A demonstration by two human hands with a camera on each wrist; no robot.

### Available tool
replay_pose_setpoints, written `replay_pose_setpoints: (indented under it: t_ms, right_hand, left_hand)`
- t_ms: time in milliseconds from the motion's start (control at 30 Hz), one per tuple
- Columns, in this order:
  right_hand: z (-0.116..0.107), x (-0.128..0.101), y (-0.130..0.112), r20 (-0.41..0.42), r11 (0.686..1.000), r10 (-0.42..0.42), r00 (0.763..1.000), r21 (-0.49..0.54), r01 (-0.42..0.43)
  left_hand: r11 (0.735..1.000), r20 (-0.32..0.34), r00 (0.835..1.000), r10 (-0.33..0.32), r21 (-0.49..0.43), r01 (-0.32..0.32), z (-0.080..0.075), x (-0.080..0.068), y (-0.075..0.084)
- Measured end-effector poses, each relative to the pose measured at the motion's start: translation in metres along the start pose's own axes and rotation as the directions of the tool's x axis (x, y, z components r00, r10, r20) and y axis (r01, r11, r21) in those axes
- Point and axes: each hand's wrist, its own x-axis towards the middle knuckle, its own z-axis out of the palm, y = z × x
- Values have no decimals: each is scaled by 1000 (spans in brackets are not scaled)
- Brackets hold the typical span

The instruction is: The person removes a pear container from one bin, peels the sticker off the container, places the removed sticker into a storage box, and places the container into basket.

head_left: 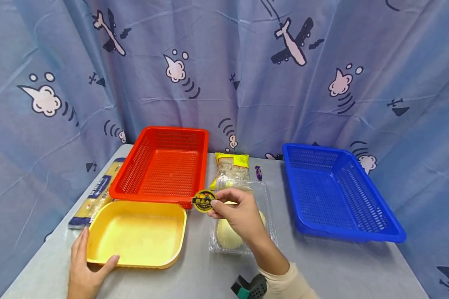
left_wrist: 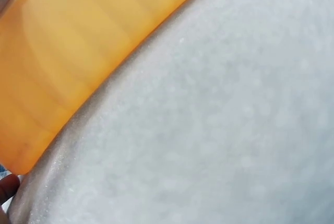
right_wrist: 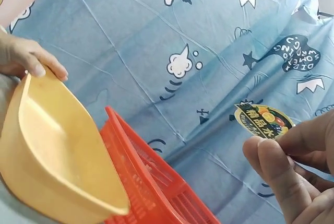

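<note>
Label (head_left: 202, 206) pinched in R hand (head_left: 239, 211) over clear box (head_left: 269, 216), forearm (head_left: 271, 254) angled fwd-L, L hand (head_left: 84, 270) gripping yellow tub (head_left: 142, 236)

Free desk (head_left: 284, 222) separates plastic box (head_left: 261, 191) from blue basket (head_left: 329, 187); yellow tub (head_left: 138, 236) and red basket (head_left: 177, 166), perhaps touching, bar the left.

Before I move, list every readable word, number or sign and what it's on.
"精品水": round fruit label in the right hand; what follows is hidden.
"QUALITY": same label's lower edge; next word unclear.
Long blue-and-gold packet: lettering too blurred.
Yellow-topped bag and purple candy: print too small.
Curtain: lettering upside down in the right wrist view, unclear.
</note>
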Motion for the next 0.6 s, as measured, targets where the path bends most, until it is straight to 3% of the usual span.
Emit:
replay_pose_setpoints:
  t_ms: [367,600]
  right_hand:
    - [38,5,17,72,999,21,997,31,-24]
    - [54,10,28,98,998,38,994,37,-42]
  left_hand:
    - [1000,-17,1000,14,10,-13,0,0,-1]
    - [998,4,998,-56,39,55,1,1,3]
